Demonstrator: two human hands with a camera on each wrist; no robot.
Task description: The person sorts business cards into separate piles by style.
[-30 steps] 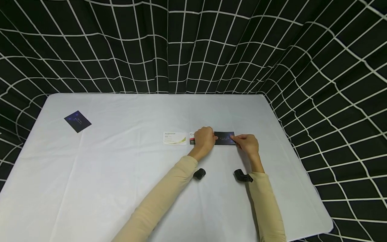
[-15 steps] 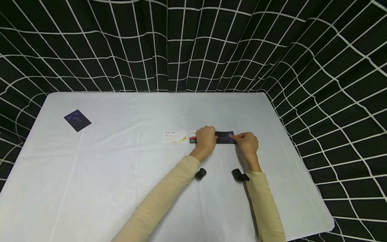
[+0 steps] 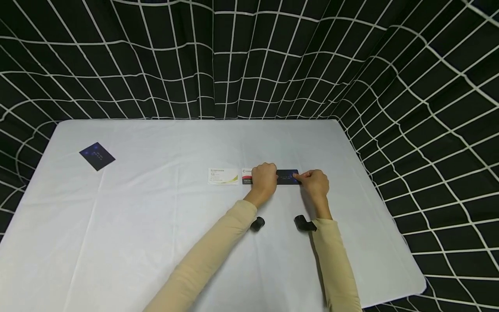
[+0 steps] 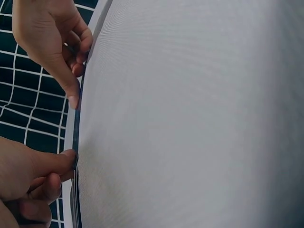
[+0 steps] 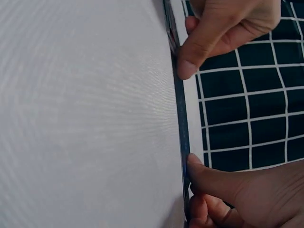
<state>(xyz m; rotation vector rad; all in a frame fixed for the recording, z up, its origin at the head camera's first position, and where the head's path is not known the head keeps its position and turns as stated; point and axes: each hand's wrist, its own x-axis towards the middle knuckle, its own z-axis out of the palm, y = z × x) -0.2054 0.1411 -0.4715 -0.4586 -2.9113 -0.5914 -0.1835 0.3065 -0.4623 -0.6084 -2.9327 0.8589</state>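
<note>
In the head view a dark blue card (image 3: pixel 286 177) lies on the white table between my two hands. My left hand (image 3: pixel 264 178) is at its left end, thumb on the card and the other fingers curled. My right hand (image 3: pixel 315 183) pinches the right end, thumb on top. Partly covered by my left hand is a white card with a red and black band (image 3: pixel 247 177). To its left lies a white card with a green swoosh (image 3: pixel 223 176). Both wrist views show the dark card (image 4: pixel 77 126) nearly edge-on, with a thumb at each end.
Another dark blue card (image 3: pixel 97 156) lies turned at an angle near the table's far left corner. Black curtains with a white grid (image 3: pixel 230 60) rise behind and beside the white-covered table (image 3: pixel 128 234). Black wrist cameras (image 3: pixel 305 223) stick out below the hands.
My right hand and forearm have shifted slightly left, toward my left hand. The left hand stays nearly in place, and the other cards have not moved on the table.
</note>
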